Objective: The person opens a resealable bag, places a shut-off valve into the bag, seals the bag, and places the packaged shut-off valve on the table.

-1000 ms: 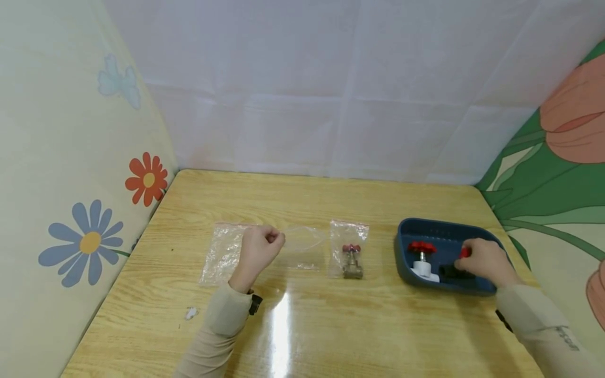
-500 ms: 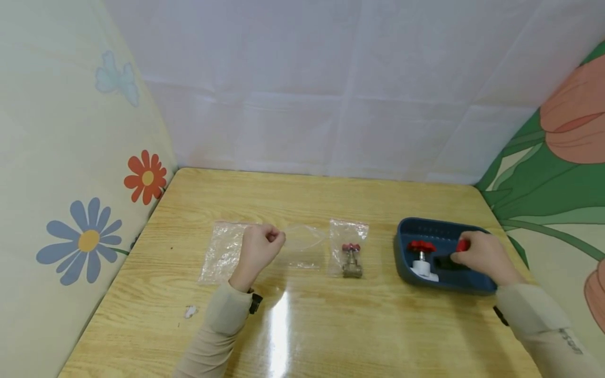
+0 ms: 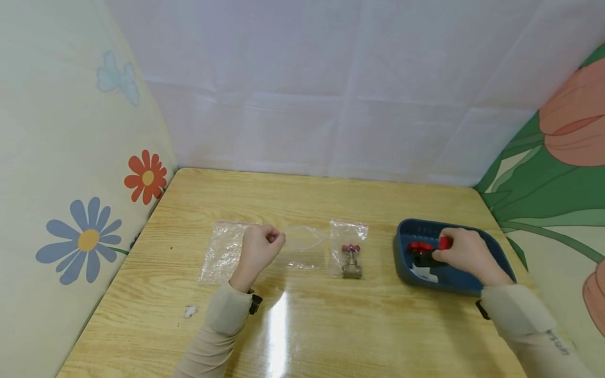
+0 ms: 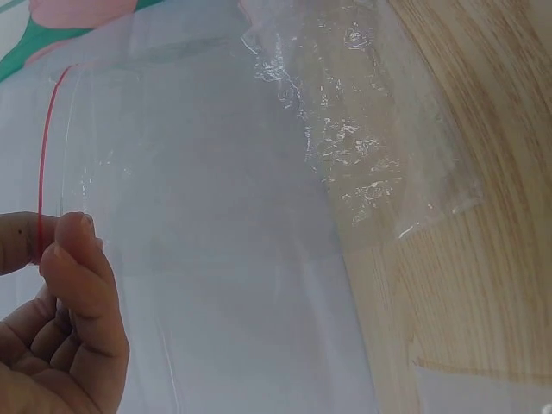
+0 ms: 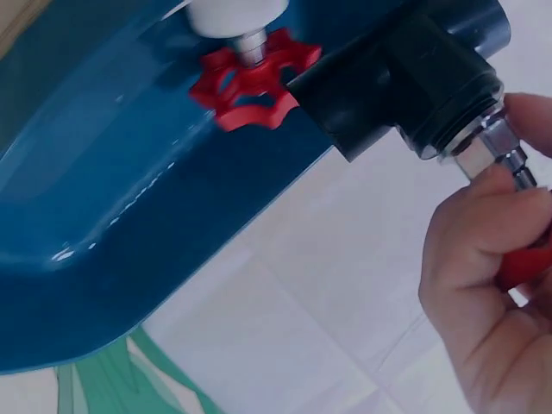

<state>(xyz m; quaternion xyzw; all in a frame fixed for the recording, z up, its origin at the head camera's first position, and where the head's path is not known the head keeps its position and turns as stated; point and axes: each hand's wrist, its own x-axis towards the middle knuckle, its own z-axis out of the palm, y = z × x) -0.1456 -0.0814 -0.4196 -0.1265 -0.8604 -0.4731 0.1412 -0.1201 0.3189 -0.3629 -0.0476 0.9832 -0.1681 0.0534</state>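
My left hand point(image 3: 257, 251) pinches the edge of a clear zip bag point(image 4: 181, 164) near its red seal line, as the left wrist view shows. My right hand point(image 3: 465, 254) grips a black tee-shaped valve point(image 5: 423, 78) by its metal stem and red handle, lifted over the blue basket point(image 3: 489, 278). In that basket sits a white valve point(image 3: 425, 273) with a red handwheel point(image 5: 254, 82), partly covered by the black valve in the head view.
A brass valve point(image 3: 352, 266) with a red handwheel lies in a clear bag mid-table. Another clear bag point(image 3: 217, 257) lies flat at the left. A whitish scuff point(image 3: 190, 311) marks the wooden tabletop point(image 3: 368, 325); a white cloth point(image 3: 302, 105) hangs behind.
My right hand has raised the black valve from the basket's right part and moved left with it, over the white valve. The left hand has stayed in place.
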